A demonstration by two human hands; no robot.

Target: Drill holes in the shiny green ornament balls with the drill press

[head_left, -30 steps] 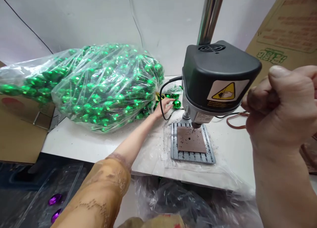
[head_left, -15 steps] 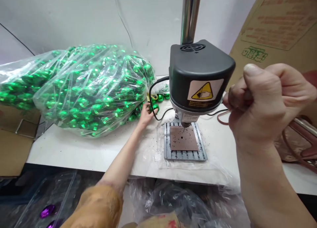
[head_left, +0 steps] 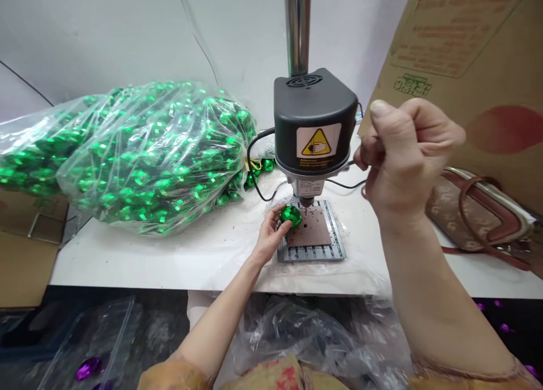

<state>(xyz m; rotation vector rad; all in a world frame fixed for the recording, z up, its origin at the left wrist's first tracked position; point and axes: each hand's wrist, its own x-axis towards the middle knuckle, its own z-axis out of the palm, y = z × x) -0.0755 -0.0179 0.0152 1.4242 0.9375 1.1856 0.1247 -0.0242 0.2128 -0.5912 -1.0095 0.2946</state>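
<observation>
My left hand (head_left: 271, 232) pinches a shiny green faceted ball (head_left: 291, 215) between thumb and fingers. It holds the ball over the left side of the brown plate (head_left: 314, 234) on the grey slotted base, just left of the drill bit. Above stands a small bench drill press (head_left: 314, 118) with a black motor housing and a hand-warning label. To the right of the housing, my right hand (head_left: 403, 158) is closed in a fist around the drill press handle, which the fingers mostly hide. Dark shavings lie about the plate, which has a small hole.
A clear plastic bag (head_left: 161, 158) full of green balls lies left on the white table (head_left: 139, 260), beside loose green balls (head_left: 267, 165). Cardboard stands at both sides. A brown handbag (head_left: 475, 215) sits right. Purple pieces (head_left: 87, 368) and plastic film (head_left: 309, 333) are below.
My left hand has moved right from the loose balls by the bag to the drill plate, bringing a green ball. My right hand stays closed beside the drill press. The view has shifted slightly.
</observation>
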